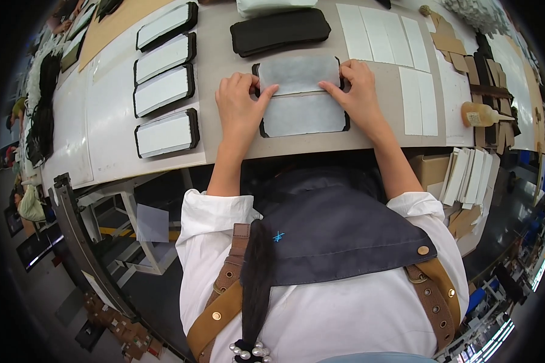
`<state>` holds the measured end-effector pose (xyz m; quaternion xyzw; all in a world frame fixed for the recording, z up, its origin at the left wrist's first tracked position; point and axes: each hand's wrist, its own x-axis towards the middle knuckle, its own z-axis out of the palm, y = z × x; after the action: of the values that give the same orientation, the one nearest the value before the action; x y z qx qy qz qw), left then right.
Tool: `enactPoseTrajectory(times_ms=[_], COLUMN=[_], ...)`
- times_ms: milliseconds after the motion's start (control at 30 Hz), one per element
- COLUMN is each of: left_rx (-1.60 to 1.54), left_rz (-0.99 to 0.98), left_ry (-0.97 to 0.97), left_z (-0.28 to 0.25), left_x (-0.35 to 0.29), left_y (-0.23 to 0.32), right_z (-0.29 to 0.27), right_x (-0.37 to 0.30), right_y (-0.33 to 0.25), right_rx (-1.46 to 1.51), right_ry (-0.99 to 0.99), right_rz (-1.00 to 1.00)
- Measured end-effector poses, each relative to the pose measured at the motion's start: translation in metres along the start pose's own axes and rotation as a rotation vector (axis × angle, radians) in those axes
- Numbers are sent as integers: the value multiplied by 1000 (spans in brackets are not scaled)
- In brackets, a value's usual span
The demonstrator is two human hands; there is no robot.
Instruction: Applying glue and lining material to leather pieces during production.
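In front of me on the table lies a black-edged folding panel (304,115). It is opened into two pale grey halves with a crease between them, and dark rounded corners show around its rim. My left hand (243,97) pinches its left edge near the crease, thumb on the pale surface and fingers curled at the side. On the right edge, my right hand (352,91) holds it the same way, thumb pressed close to the crease. Both hands' fingertips are partly hidden at the edges. Just beyond the panel rests a long padded black piece (280,31).
To the left, several white-topped black pieces (162,99) stand in a column. White strips (378,36) lie at the far right, and more white strips (419,100) lie nearer. An amber squeeze bottle (475,114) lies by brown straps at the right. A cardboard box (430,172) stands below the table edge.
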<state>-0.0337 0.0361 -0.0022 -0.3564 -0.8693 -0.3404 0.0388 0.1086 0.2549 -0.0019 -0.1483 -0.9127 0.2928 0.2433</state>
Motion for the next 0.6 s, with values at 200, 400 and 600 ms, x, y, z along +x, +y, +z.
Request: enactPoseTrajectory(times_ms=[200,400,600], left_rx=[6,35,-48], left_rz=[-4,-20,-98], left_ry=[4,0,51], left_z=[2,-1,0], left_x=[0,3,5], left_y=[-1,4,-1], right_z=[1,2,2], right_x=[-1,-1,2], right_y=[0,-5,-3], right_rx=[-5,-26,-145], right_ry=[-10,99,68], right_rz=[20,-3,64])
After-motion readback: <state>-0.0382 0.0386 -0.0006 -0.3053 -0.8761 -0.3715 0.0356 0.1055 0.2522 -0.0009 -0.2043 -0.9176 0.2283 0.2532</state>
